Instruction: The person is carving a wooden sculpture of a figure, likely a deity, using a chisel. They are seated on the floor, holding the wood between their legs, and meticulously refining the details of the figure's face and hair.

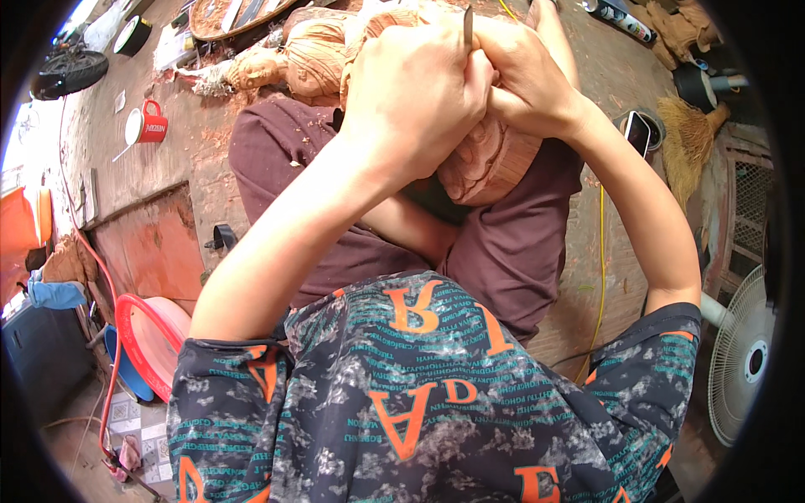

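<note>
A carved wooden figure [492,168] of reddish-brown wood lies across my lap, its rounded, grooved end towards me. Above it my left hand [419,96] is closed in a fist, thumb side towards the right. My right hand [532,80] meets it there, with its fingers bent and its thumb against the left hand. From between the two hands sticks up the narrow dark blade of a carving chisel [468,27]. Its lower part and the spot it touches are hidden by my hands. Beyond my left wrist more carved wood [314,59] with folds like drapery shows.
A woven tray [201,25] of flat tools lies at the far left, a red mug [151,126] nearer. Wood chips dot the floor. To the right are a phone [637,132], a straw broom [683,142], a yellow cord [602,251] and a standing fan [742,360]. A red-rimmed basin [126,335] is at left.
</note>
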{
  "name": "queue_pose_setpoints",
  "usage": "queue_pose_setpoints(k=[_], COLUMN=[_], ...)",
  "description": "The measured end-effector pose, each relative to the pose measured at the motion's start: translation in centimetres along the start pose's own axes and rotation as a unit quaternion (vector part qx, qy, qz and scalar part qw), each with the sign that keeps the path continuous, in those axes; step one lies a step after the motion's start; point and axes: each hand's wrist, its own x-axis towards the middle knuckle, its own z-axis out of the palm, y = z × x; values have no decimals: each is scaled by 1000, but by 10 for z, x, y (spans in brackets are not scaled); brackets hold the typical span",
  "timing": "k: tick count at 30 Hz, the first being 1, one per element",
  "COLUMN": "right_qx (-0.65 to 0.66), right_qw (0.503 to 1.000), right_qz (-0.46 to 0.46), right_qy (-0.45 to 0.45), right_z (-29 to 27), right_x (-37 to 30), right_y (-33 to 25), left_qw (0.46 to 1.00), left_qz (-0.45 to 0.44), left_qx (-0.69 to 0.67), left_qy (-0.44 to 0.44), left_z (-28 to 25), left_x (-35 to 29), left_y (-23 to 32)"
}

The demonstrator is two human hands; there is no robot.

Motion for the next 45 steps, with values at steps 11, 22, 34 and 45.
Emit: queue_pose_setpoints(k=[11,22,34,45], right_qx=[486,801,780,781], right_qw=[743,403,416,431], right_qz=[311,265,276,253], right_qy=[339,354,377,375], right_z=[48,70,59,61], right_x=[-42,-12,-6,-5], right_y=[-118,-114,-129,-124], left_qw=[973,971,984,988], left_qz=[-118,-172,-91,-61], left_qx=[-189,-149,-123,-19], left_qy=[-54,-74,-96,-140], left_z=[-7,-8,-19,-17], left_x=[-29,-17,-9,-4], left_y=[-1,8,30,19])
